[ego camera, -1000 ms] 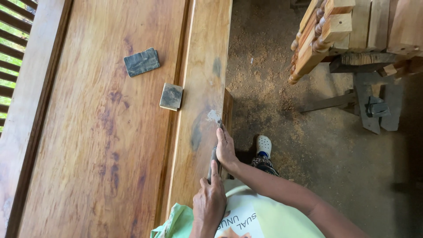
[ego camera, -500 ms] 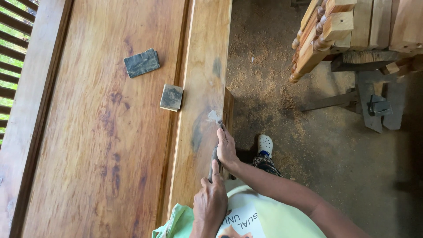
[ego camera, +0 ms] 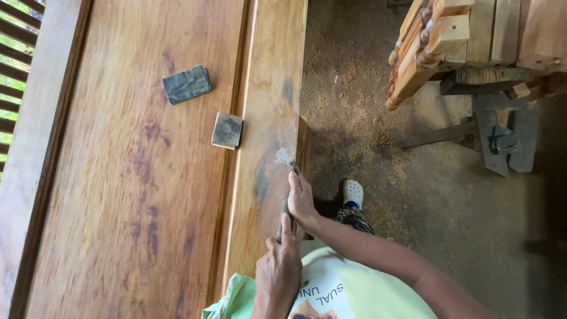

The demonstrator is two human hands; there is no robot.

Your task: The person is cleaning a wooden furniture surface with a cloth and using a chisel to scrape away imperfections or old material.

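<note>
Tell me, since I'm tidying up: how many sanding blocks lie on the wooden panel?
2: a dark flat sanding block on the wide board, and a smaller block nearer the rail. Others may be out of view.
</note>
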